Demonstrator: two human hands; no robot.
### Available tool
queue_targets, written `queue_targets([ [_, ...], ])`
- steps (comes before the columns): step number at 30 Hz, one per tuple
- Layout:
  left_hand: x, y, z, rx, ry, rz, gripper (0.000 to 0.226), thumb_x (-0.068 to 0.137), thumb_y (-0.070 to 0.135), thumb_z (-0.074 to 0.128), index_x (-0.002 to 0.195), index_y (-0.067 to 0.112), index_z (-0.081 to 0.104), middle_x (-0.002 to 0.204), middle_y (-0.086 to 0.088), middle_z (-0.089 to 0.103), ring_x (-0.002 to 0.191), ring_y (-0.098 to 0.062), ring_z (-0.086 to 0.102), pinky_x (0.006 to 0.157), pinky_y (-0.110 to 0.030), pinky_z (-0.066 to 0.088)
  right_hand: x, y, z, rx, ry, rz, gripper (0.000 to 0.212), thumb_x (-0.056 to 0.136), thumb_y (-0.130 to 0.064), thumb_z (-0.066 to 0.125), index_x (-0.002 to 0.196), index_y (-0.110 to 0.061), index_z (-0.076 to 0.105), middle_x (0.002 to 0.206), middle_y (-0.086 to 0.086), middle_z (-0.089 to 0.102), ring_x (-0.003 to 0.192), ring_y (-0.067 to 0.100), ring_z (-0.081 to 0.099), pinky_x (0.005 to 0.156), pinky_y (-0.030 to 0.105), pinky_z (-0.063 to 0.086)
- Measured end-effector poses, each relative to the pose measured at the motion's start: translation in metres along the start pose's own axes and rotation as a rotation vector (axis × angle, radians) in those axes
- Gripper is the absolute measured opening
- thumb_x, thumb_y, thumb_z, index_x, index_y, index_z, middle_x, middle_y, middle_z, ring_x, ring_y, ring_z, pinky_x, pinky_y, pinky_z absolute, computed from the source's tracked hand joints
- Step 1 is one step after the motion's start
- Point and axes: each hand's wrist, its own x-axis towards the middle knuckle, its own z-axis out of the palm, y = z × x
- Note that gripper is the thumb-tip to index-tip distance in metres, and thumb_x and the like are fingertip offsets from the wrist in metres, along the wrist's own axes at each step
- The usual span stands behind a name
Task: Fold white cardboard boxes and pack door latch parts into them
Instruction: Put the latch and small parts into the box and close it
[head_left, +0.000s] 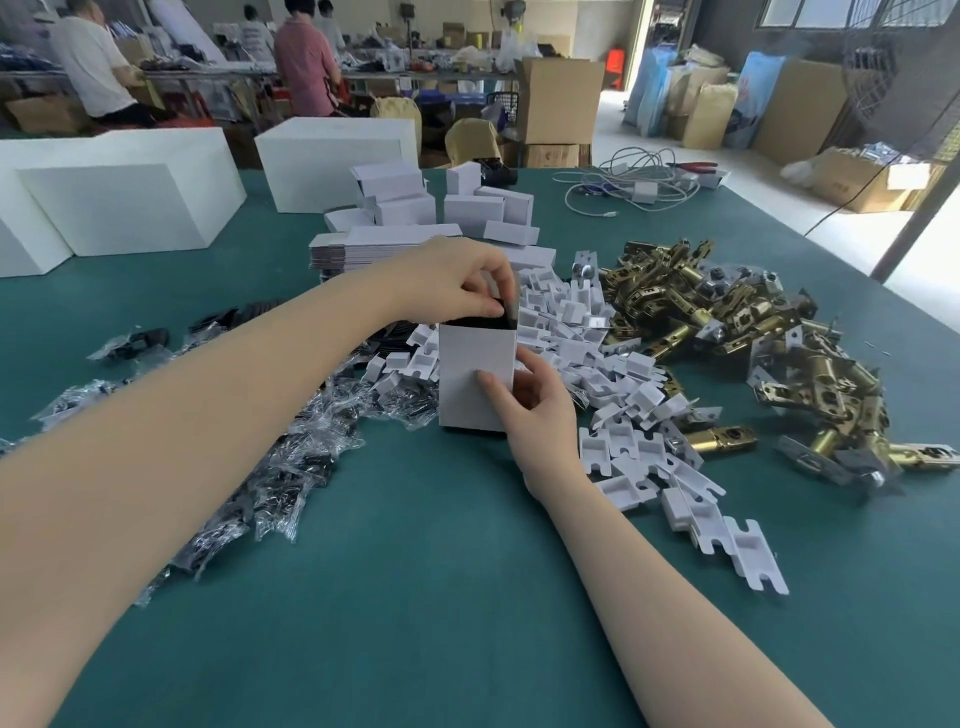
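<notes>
A small white cardboard box (470, 374) stands upright on the green table, its top open. My right hand (535, 410) grips its right side, thumb on the front face. Above the opening, my left hand (457, 283) pinches a dark part at the box's mouth; what the part is cannot be made out. A heap of brass door latches (727, 322) lies to the right. White cardboard inserts (618, 384) are scattered between the box and the latches. Bagged dark parts (291, 457) lie to the left.
A stack of flat unfolded boxes (374, 249) and several folded small boxes (472, 208) sit behind my hands. Large white cartons (124, 197) stand at the back left. Cables (634, 182) lie at the back right. People work at a far bench.
</notes>
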Motion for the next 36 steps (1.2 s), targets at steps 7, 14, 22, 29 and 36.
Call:
queue_targets([
  [7,0.006,-0.001,-0.004,-0.017,0.019,-0.013,0.019,0.092,0.024,0.066,0.087,0.041,0.060,0.081,0.014,0.073,0.079,0.007,0.063,0.081,-0.022,0.049,-0.001,-0.003,0.001,-0.058,-0.025,-0.046,0.027,0.093,-0.029,0.068,0.117,-0.041,0.065,0.092,-0.015,0.073,0.086,0.002,0.066,0.068,0.011,0.048],
  [14,0.005,0.007,-0.007,0.009,-0.032,-0.019,0.016,0.092,0.023,0.067,0.092,0.039,0.064,0.081,0.024,0.071,0.085,0.011,0.063,0.076,-0.015,0.046,-0.002,-0.002,0.001,-0.094,-0.033,-0.073,0.028,0.093,-0.031,0.066,0.120,-0.039,0.063,0.094,-0.005,0.072,0.090,0.014,0.066,0.071,0.014,0.049],
  [22,0.007,0.008,-0.004,0.000,-0.043,-0.021,0.013,0.089,0.021,0.070,0.095,0.033,0.066,0.080,0.019,0.073,0.081,0.014,0.062,0.081,-0.015,0.045,-0.003,-0.006,0.001,-0.087,-0.026,-0.065,0.031,0.093,-0.030,0.067,0.114,-0.052,0.058,0.092,-0.020,0.071,0.087,-0.001,0.064,0.068,0.009,0.046],
  [29,0.005,0.006,-0.005,-0.015,-0.033,-0.017,0.019,0.089,0.020,0.071,0.090,0.037,0.065,0.086,0.014,0.074,0.086,0.009,0.065,0.087,-0.018,0.048,-0.004,-0.006,0.002,-0.074,-0.028,-0.061,0.029,0.093,-0.030,0.066,0.110,-0.053,0.061,0.090,-0.021,0.070,0.085,-0.002,0.063,0.071,0.010,0.046],
  [36,0.001,0.003,-0.008,-0.040,-0.050,-0.011,0.014,0.091,0.022,0.069,0.102,0.030,0.068,0.088,0.008,0.076,0.087,0.009,0.065,0.086,-0.013,0.043,-0.003,-0.007,0.003,-0.078,-0.032,-0.074,0.033,0.092,-0.029,0.067,0.103,-0.059,0.059,0.082,-0.026,0.067,0.078,-0.006,0.060,0.066,0.006,0.043],
])
